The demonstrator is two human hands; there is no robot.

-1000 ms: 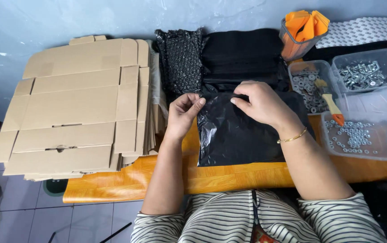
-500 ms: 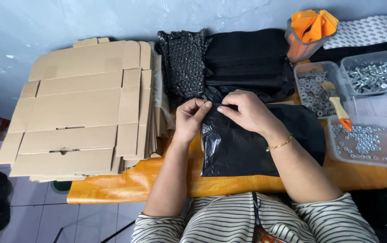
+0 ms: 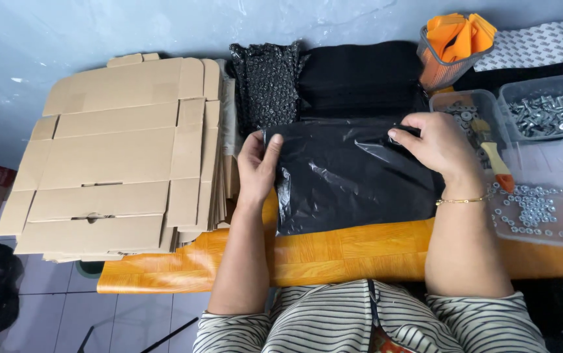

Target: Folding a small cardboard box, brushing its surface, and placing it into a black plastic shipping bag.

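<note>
A black bag (image 3: 353, 173) lies flat on the worktop (image 3: 334, 252), right of the cardboard stack (image 3: 118, 157). Left hand (image 3: 257, 163) fingers pinch its left edge; right hand (image 3: 433, 140) fingers clamp its top-right corner. It looks spread out, not yet filled.

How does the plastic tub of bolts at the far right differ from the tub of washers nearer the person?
The bolt tub sits farther back, by the wall; the washer tub lies at the table's near edge beside the right hand. The bolt tub is piled with long silver bolts; the washer tub holds a thin scatter of small rings. Both are clear plastic holding silver hardware.
</note>
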